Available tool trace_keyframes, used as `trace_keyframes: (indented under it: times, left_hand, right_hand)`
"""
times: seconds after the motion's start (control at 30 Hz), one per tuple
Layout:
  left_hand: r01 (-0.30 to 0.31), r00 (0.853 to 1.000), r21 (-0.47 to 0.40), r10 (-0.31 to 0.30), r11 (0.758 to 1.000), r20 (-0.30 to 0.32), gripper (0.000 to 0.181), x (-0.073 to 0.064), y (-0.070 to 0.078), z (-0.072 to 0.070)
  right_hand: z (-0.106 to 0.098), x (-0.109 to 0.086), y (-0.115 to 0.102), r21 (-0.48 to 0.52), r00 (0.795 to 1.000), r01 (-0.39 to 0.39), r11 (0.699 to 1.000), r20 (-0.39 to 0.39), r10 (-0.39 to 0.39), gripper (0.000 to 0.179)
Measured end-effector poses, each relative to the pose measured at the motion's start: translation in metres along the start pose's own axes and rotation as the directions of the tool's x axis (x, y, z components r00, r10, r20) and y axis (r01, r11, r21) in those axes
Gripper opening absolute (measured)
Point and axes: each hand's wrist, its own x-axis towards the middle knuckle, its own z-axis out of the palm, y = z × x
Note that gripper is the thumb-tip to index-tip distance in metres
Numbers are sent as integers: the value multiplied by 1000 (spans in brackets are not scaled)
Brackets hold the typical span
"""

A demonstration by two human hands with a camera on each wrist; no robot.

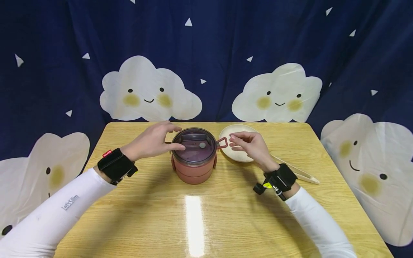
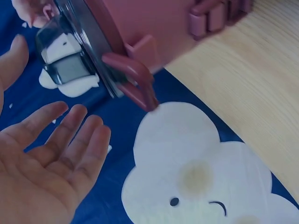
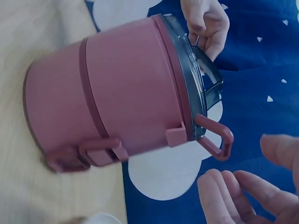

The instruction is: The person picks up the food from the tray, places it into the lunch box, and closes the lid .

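Observation:
A pink two-tier lunch box stands upright near the back of the table, under a dark see-through lid with a raised handle. Its right clip sticks outward from the rim, and so does the left clip. My left hand is at the lid's left side, fingers spread and thumb reaching over the lid's edge; contact is unclear. Just right of the right clip hovers my right hand, fingers loosely bent and holding nothing. In the right wrist view a gap separates its fingertips from the clip.
Behind the right hand lies a pale round plate. Light-coloured tongs rest on the wooden table to the right. A dark blue curtain with cloud prints hangs along the back and sides.

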Motion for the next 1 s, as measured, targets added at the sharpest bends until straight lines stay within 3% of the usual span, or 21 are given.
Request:
trace_keyframes:
  times: [0.07,0.17,0.33,0.4,0.5,0.57,0.77,1.0]
  left_hand:
    - [13,1000,5,-13,1000,5,69,-5,-5,-2]
    - [39,999,10,-39,999,17,73,-13,-12,-4]
    - [82,996,2,-82,997,44,71,-22,-22,0]
    - [90,995,1,-90,996,47,66,-24,-25,2]
    - [87,996,-6,-87,996,37,57,-25,-29,6]
    - [79,996,-13,-78,997,32,54,-26,-31,8]
    - [74,997,-31,-72,997,39,50,-23,-36,13]
    - [41,999,-43,-39,998,31,35,-22,-43,17]
  right_hand:
    - [0,0,-5,-91,999,37,995,6,-37,37]
    - [1,0,-11,-247,994,111,962,44,-104,37]
    - [5,1,-19,-468,963,265,843,173,-207,49]
    - [7,2,-22,-538,947,316,781,224,-229,55]
    - [10,4,-23,-600,927,372,708,279,-250,56]
    - [12,7,-24,-619,915,401,676,302,-266,52]
    - [16,12,-28,-624,888,457,634,358,-288,37]
    - [16,14,-26,-634,886,458,623,382,-264,36]
